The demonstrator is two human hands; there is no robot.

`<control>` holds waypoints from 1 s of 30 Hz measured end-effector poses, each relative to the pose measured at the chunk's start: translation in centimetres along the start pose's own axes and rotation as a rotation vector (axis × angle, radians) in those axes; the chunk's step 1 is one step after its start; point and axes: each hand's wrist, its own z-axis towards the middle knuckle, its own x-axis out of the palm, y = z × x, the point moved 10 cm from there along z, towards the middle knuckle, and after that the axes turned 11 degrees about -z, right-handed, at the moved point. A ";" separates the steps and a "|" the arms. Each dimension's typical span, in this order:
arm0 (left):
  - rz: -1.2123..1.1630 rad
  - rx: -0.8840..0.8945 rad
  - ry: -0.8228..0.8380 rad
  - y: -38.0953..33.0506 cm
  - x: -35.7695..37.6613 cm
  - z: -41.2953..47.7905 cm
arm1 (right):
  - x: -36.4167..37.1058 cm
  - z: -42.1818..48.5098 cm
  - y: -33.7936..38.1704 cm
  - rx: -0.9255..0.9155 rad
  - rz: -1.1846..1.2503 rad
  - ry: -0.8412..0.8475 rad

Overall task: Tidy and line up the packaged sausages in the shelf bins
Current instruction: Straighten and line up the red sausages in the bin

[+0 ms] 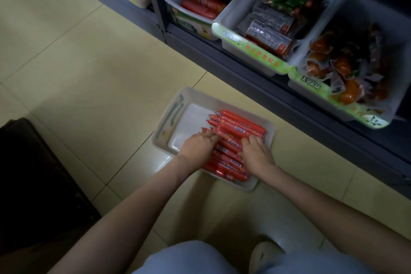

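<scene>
A white plastic bin (175, 115) sits on the tiled floor in front of the shelf. Several red packaged sausages (238, 127) lie side by side in its right half; the left half shows bare bin floor. My left hand (198, 144) rests palm down on the left ends of the sausages, fingers together and pointing at the pile. My right hand (255, 151) lies on their right ends, fingers curled over them. Both hands press on the pile from either side; neither lifts a sausage.
The grey shelf (255, 78) runs diagonally at the right with several white bins: red sausages (204, 4), flat vacuum packs (269, 29), orange wrapped pieces (342, 69). A dark box (33, 184) stands at the left. My knees and a shoe (264, 253) are at the bottom.
</scene>
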 end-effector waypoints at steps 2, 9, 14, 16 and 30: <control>0.012 0.004 -0.002 -0.3 -0.2 -0.5 | 0.4 0.2 -0.8 0.034 0.164 0.074; 0.021 0.118 -0.155 -3.3 -2.6 -0.7 | -5.8 -0.4 1.7 -0.145 0.779 -0.015; -0.060 -0.081 -0.186 -2.1 -7.0 -0.5 | -12.3 -1.3 1.0 -0.178 1.302 -0.022; -0.215 -0.102 -0.165 -1.7 -8.0 -1.2 | -13.6 -1.6 -0.3 -0.156 1.437 -0.033; -1.412 -0.267 0.022 -2.3 -8.2 -4.3 | -12.2 -0.8 2.3 -0.026 1.802 0.116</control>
